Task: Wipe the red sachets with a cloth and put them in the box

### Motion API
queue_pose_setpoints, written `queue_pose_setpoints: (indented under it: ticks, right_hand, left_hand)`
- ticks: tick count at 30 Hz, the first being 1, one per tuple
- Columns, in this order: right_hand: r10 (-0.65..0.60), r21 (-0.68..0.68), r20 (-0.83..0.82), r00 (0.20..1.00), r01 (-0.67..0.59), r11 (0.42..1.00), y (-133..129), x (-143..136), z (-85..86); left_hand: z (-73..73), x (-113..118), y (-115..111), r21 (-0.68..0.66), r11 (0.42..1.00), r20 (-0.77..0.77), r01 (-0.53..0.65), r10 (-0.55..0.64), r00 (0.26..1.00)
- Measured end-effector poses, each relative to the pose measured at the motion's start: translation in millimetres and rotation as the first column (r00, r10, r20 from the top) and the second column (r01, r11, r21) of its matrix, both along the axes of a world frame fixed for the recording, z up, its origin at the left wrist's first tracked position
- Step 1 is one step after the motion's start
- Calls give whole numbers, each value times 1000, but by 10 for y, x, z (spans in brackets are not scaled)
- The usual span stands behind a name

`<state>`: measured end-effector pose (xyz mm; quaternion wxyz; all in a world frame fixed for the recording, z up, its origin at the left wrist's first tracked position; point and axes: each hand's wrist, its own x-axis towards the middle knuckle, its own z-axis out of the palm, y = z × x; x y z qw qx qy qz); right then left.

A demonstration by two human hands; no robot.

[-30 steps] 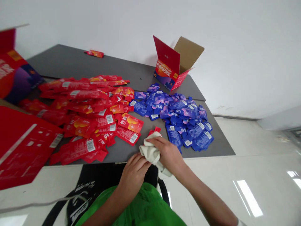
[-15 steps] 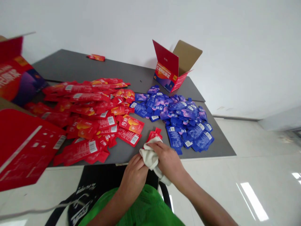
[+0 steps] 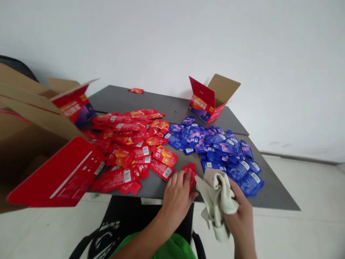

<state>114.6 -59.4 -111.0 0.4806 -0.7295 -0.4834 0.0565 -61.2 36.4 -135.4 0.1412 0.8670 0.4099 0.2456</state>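
Near the table's front edge, my left hand (image 3: 178, 194) has its fingers on a single red sachet (image 3: 191, 173), with the thumb at the sachet's lower end. My right hand (image 3: 241, 212) grips a crumpled off-white cloth (image 3: 219, 201) just right of that sachet, in front of the blue pile. A large heap of red sachets (image 3: 124, 154) lies to the left of my left hand. The heap of blue sachets (image 3: 215, 144) lies on the right side of the grey table (image 3: 272, 190).
An open red box (image 3: 202, 104) stands at the back right. Two more open boxes are at the left, one near with a red flap (image 3: 67, 180) and one behind (image 3: 77, 108). A lone red sachet (image 3: 136, 90) lies near the wall.
My right hand has moved right with the cloth, away from the red sachet. My left hand has moved onto the sachet. The view has shifted, showing more of the left boxes.
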Motion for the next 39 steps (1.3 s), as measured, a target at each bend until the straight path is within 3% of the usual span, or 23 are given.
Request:
queue_pose_setpoints:
  ticks: [5,9,15,19,23,28,32,39]
  right_hand:
    - [-43,-60,-225,973,30,998,-159,138,-476]
    - [-37,-74,-302,952,15,997,-134,144,-664]
    - [14,-48,-303,953,-30,998,-124,150,-875]
    - [49,10,-269,962,-48,999,-108,139,-918]
    - [109,55,-251,962,-99,994,-76,113,-901]
    - [204,46,-239,949,-199,979,-85,211,-1017]
    - [274,52,-176,945,-269,962,-94,292,-1159]
    - [299,47,-185,936,-295,954,-108,291,-1156]
  left_hand:
    - [111,138,123,-35,999,-162,-26,20,987]
    - [280,180,209,-92,994,-273,63,-85,958]
    - [519,-88,470,-120,993,-266,6,-38,963]
    - [709,-477,838,48,999,-107,-21,26,994]
    - [909,-800,1365,226,965,43,-131,124,991]
    - [1121,-974,2015,293,931,-68,-216,246,967]
    - [1065,-999,2285,248,950,-251,-192,255,934]
    - [822,-959,2262,108,993,-418,-52,93,904]
